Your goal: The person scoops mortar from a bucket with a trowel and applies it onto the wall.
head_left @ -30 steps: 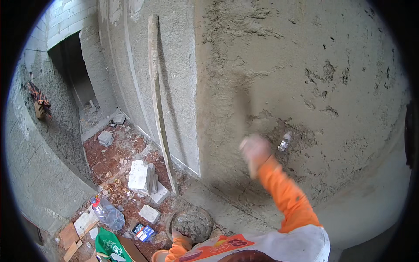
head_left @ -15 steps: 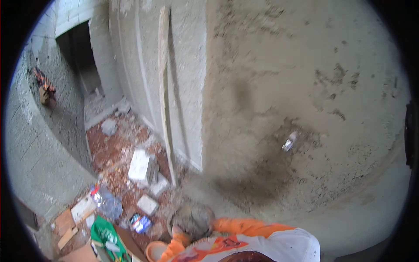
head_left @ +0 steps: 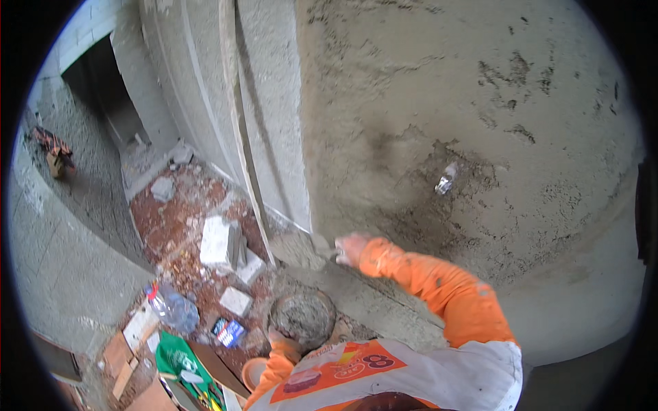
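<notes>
My right hand (head_left: 351, 249), in an orange sleeve, reaches out by the foot of the wall with its fingers closed on a trowel. Grey mortar covers the trowel's blade (head_left: 299, 251), which is close to the wall's lower edge. Nearer to me, my left hand (head_left: 279, 337) grips the near-left rim of a round bucket (head_left: 274, 316) of wet mortar; part of its fingers is hidden. Fresh grey plaster (head_left: 384, 82) coats the wall at the right, with rough, darker patches lower down.
A long wooden batten (head_left: 236, 116) leans against the wall. White blocks (head_left: 218, 243), a clear plastic bottle (head_left: 175, 309) and a blue packet (head_left: 228, 332) lie on the rubble floor. An open carton (head_left: 205, 363) with a green bag (head_left: 177, 358) stands near my left arm. A shiny clear object (head_left: 446, 179) is on the plaster.
My right hand has swung up and forward from beside the bucket to the wall's foot, carrying the mortar-laden trowel. My left hand stays at the bucket's rim. The view has shifted.
</notes>
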Tool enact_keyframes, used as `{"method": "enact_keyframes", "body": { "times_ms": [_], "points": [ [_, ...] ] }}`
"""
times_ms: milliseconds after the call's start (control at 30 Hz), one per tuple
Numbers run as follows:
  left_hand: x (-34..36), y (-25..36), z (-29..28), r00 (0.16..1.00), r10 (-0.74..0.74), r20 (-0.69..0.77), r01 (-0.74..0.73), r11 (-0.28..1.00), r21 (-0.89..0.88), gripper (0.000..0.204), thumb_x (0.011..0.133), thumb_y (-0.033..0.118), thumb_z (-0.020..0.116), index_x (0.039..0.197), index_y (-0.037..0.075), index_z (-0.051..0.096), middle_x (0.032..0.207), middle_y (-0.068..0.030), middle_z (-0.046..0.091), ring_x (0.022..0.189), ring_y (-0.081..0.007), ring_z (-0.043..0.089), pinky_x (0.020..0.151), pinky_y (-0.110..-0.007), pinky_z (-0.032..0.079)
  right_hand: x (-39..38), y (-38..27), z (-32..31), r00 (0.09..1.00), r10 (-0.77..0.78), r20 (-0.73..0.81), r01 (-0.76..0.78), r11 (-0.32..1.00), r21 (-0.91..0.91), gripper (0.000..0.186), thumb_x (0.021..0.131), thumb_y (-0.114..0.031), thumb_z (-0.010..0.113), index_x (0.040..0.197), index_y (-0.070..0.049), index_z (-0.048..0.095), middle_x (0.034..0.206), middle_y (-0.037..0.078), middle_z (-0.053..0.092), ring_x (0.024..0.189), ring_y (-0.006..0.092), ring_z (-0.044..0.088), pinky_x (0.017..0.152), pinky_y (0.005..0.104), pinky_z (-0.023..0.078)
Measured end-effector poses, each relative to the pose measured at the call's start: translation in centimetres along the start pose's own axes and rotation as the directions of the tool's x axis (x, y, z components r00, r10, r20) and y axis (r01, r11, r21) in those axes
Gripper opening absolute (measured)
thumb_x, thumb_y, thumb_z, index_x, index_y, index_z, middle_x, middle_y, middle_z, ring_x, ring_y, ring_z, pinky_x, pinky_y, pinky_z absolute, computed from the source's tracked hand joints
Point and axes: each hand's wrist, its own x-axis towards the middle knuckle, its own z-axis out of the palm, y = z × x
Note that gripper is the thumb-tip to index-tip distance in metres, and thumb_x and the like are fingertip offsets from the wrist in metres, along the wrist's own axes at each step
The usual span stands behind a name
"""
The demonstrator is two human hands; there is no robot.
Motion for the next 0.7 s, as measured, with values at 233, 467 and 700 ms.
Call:
{"method": "enact_keyframes", "body": {
  "times_ms": [233,467,700],
  "points": [
    [0.0,-0.1,0.9,0.997,0.005,0.079,-0.008,1.000,0.027,0.031,0.077,0.038,0.041,0.054,0.019,0.033,0.044,0.0031,0.027,0.040,-0.0149,0.027,0.042,-0.030,0.028,-2.5,-6.0,-29.4,0.681,-0.607,-0.410,0.590,0.786,-0.183,0.030,0.073,-0.033,0.064,0.082,-0.005,0.057,0.070,0.009,0.059,0.062,0.0257,0.057,0.055,0.0344,0.045],
    [0.7,1.1,2.4,0.997,-0.065,-0.029,0.065,0.998,0.016,0.031,0.077,0.038,0.041,0.056,0.017,0.033,0.046,0.0030,0.029,0.042,-0.0147,0.028,0.046,-0.032,0.030,-3.7,-6.8,-42.9,0.809,-0.532,-0.249,0.582,0.671,0.460,0.030,0.079,-0.029,0.061,0.092,-0.003,0.058,0.065,0.002,0.054,0.055,0.0088,0.052,0.048,0.0223,0.044],
    [0.0,1.2,2.7,0.998,-0.049,-0.039,0.049,0.999,0.010,0.030,0.077,0.038,0.042,0.056,0.017,0.035,0.048,0.0037,0.031,0.045,-0.0135,0.030,0.049,-0.032,0.032,-3.8,7.9,-38.9,0.206,0.286,-0.936,0.886,0.351,0.303,0.031,0.078,-0.033,0.062,0.075,-0.008,0.044,0.062,0.000,0.047,0.050,0.0098,0.047,0.044,0.0221,0.041]
  ]
}}
